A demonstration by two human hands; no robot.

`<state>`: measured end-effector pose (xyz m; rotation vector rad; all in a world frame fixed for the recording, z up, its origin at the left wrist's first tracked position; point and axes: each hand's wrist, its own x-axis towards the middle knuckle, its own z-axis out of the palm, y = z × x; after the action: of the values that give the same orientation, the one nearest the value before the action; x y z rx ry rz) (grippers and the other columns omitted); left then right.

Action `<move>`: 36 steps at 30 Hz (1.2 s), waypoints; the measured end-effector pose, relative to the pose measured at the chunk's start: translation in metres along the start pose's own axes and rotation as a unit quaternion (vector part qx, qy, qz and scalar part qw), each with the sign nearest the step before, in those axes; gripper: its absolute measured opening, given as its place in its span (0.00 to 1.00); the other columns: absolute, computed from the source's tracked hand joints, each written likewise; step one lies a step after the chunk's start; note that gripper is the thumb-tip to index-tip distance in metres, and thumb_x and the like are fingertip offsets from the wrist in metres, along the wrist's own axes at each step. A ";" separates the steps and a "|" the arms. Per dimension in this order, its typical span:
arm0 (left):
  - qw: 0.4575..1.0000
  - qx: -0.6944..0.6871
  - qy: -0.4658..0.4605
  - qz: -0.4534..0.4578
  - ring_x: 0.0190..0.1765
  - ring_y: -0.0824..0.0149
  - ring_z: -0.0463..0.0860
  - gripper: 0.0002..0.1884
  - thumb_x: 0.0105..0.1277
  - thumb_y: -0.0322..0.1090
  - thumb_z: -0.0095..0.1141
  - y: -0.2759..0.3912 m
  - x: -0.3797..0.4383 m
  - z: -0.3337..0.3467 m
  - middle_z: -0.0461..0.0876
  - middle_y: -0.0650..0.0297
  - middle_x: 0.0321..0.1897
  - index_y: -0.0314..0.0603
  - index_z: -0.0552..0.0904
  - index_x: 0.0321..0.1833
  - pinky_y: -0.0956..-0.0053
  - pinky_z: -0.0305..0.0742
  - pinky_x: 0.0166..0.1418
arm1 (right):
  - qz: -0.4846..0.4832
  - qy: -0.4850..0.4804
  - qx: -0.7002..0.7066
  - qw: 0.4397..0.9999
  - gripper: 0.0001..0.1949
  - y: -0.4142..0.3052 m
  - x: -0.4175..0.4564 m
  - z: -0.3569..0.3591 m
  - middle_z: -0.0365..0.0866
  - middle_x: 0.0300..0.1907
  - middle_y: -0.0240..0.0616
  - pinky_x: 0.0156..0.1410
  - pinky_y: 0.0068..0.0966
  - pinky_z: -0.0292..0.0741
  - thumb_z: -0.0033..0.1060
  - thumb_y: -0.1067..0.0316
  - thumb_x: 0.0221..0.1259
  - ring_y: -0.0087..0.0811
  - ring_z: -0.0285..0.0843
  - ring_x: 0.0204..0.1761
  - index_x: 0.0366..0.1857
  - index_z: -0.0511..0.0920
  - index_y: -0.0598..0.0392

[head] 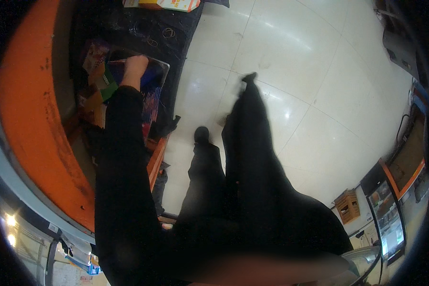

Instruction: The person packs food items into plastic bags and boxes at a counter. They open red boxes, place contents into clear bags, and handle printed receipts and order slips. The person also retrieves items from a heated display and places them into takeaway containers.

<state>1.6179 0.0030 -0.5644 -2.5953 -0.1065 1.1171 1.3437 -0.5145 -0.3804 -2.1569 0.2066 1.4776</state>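
Observation:
My left hand (136, 66) reaches into a shallow clear-rimmed tray (166, 66) on a black-covered shelf. Its fingers are curled down and hidden from view, so what they grip cannot be told. Dark blue packaging (151, 77) lies beneath and beside the hand. A thin pale strip (116, 61) shows just left of it. Closer to me in the tray are several small red-and-blue striped packs (151, 102). Opened cardboard boxes (99, 77) with green flaps stand left of my wrist. My right hand is out of view; a dark blurred limb extends over the floor.
An orange counter panel (25, 89) curves along the left. Rubber bands (168, 33) and a printed carton (175, 4) lie farther along the shelf. Pale floor tiles (293, 71) spread to the right. A brown plastic crate (347, 206) and a glass-fronted cabinet (386, 214) stand at lower right.

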 end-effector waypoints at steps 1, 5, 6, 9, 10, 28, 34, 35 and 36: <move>0.998 0.016 0.051 -0.012 0.47 0.55 0.86 0.12 0.66 0.32 0.48 -0.005 -0.001 0.002 0.87 0.56 0.42 0.44 0.87 0.41 0.47 0.75 0.57 | -0.004 0.004 0.008 1.000 0.12 -0.003 0.001 0.000 0.84 0.45 0.34 0.45 0.29 0.77 0.54 0.62 0.68 0.32 0.81 0.41 0.51 0.79 0.51; 0.975 0.080 0.203 -0.036 0.44 0.56 0.85 0.09 0.65 0.33 0.49 -0.001 -0.021 -0.009 0.85 0.60 0.36 0.47 0.84 0.38 0.45 0.70 0.62 | -0.016 0.025 0.026 0.999 0.13 -0.014 0.002 0.003 0.83 0.45 0.34 0.44 0.28 0.77 0.54 0.61 0.68 0.30 0.80 0.40 0.52 0.78 0.51; 0.966 0.100 0.235 -0.034 0.43 0.56 0.84 0.08 0.65 0.33 0.49 0.005 -0.028 -0.022 0.84 0.61 0.35 0.48 0.83 0.38 0.44 0.69 0.64 | -0.017 0.035 0.037 0.999 0.13 -0.018 0.003 0.005 0.83 0.45 0.34 0.44 0.27 0.76 0.54 0.61 0.68 0.30 0.80 0.40 0.52 0.78 0.51; 0.965 0.060 0.254 0.002 0.45 0.57 0.84 0.07 0.65 0.33 0.49 0.028 -0.056 -0.067 0.83 0.62 0.36 0.49 0.81 0.41 0.42 0.65 0.67 | -0.031 0.056 0.068 0.996 0.14 -0.028 0.002 -0.007 0.83 0.45 0.34 0.44 0.26 0.76 0.53 0.60 0.69 0.28 0.79 0.39 0.53 0.78 0.52; 0.966 0.043 0.252 0.027 0.44 0.57 0.84 0.06 0.65 0.33 0.50 0.039 -0.067 -0.092 0.82 0.63 0.35 0.49 0.81 0.40 0.43 0.66 0.65 | -0.035 0.062 0.082 0.994 0.14 -0.031 0.000 -0.014 0.83 0.45 0.34 0.44 0.26 0.76 0.53 0.60 0.69 0.28 0.79 0.39 0.53 0.78 0.52; 0.327 -0.886 0.315 -0.094 0.33 0.74 0.81 0.07 0.68 0.31 0.60 -0.057 -0.411 -0.363 0.83 0.64 0.34 0.37 0.80 0.43 0.78 0.77 0.37 | -0.363 0.050 0.337 0.867 0.20 -0.332 -0.049 -0.351 0.83 0.47 0.34 0.42 0.18 0.72 0.49 0.54 0.73 0.21 0.75 0.37 0.61 0.74 0.53; 0.210 -0.883 0.397 -0.133 0.38 0.69 0.83 0.10 0.69 0.34 0.60 -0.133 -0.424 -0.350 0.84 0.61 0.37 0.36 0.78 0.46 0.71 0.80 0.44 | -0.481 -0.166 0.308 0.804 0.19 -0.532 -0.119 -0.295 0.83 0.47 0.34 0.48 0.22 0.75 0.56 0.62 0.69 0.23 0.78 0.44 0.60 0.73 0.55; 0.201 -0.886 0.395 -0.134 0.39 0.68 0.83 0.12 0.68 0.34 0.61 -0.141 -0.422 -0.346 0.84 0.60 0.39 0.35 0.78 0.49 0.71 0.80 0.46 | -0.488 -0.158 0.292 0.807 0.18 -0.550 -0.114 -0.284 0.83 0.46 0.33 0.48 0.22 0.75 0.57 0.65 0.68 0.23 0.78 0.43 0.59 0.74 0.56; 0.192 -0.889 0.393 -0.133 0.41 0.67 0.83 0.14 0.67 0.34 0.62 -0.150 -0.417 -0.344 0.84 0.59 0.41 0.34 0.77 0.51 0.70 0.80 0.48 | -0.497 -0.149 0.275 0.810 0.17 -0.569 -0.107 -0.276 0.83 0.45 0.32 0.48 0.22 0.76 0.59 0.67 0.67 0.22 0.78 0.42 0.57 0.75 0.57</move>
<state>1.5842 -0.0211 -0.0047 1.0239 0.9165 0.7439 1.7578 -0.1796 -0.0226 -1.1758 -0.4915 0.9124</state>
